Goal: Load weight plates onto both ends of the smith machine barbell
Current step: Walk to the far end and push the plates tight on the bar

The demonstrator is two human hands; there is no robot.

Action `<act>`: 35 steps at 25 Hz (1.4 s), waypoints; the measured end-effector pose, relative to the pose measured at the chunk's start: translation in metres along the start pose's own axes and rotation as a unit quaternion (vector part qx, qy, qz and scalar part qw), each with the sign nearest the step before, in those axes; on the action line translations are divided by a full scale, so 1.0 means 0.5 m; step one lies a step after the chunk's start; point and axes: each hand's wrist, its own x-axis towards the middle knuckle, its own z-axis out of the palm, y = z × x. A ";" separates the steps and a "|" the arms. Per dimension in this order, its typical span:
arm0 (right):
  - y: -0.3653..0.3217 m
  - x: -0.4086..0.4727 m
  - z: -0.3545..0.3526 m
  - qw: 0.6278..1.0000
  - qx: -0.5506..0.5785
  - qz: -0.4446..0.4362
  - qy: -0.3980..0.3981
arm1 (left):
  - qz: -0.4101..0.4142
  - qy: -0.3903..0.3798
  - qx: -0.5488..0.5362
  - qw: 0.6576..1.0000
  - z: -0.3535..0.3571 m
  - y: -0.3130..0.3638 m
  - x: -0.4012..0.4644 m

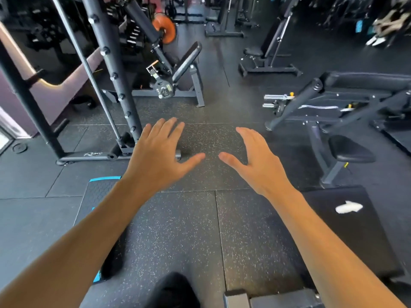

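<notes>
Underfoot, the speckled black rubber floor (195, 230) fills most of the view, laid in large tiles with visible seams. Next in bulk is the smith machine frame (111, 63) at the left, its dark upright studded with a column of pegs and its base rail lying on the floor. A short steel bar end (178, 154) shows just beside the left hand, low by that base; whether it belongs to the barbell cannot be told. To the right stands a padded bench machine (347, 107) with chrome plate pegs at its near end, and farther back an adjustable bench (270, 50). Behind the frame sits another machine carrying a small grey weight plate (164, 91) low down and an orange weight plate (165, 27) higher up, both well apart from the hands. A black step platform with blue trim (97, 185) lies partly under the left forearm, and a black mat bearing a white arrow (348, 207) lies at the right.

Both bare forearms reach forward. The left hand (159, 153) and right hand (255, 158) hover palm-down over the floor, near each other but apart, fingers straight and spread, thumbs pointing inward, holding nothing.
</notes>
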 end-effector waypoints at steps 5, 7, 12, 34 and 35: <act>0.049 0.179 0.034 1.000 0.004 -0.016 -0.012 | -0.031 -0.003 0.000 1.000 0.072 -0.057 0.146; 0.075 0.257 0.055 1.000 0.000 -0.021 -0.020 | -0.032 -0.008 0.004 0.999 0.117 -0.081 0.217; 0.137 0.526 0.121 1.000 -0.003 -0.018 -0.025 | -0.032 -0.014 0.003 0.999 0.247 -0.178 0.455; 0.484 1.622 0.175 0.993 0.055 -0.067 -0.075 | -0.093 -0.063 0.029 0.993 0.593 -0.410 1.460; 0.513 1.678 0.156 0.992 0.054 -0.074 -0.083 | -0.103 -0.063 0.031 0.992 0.607 -0.405 1.513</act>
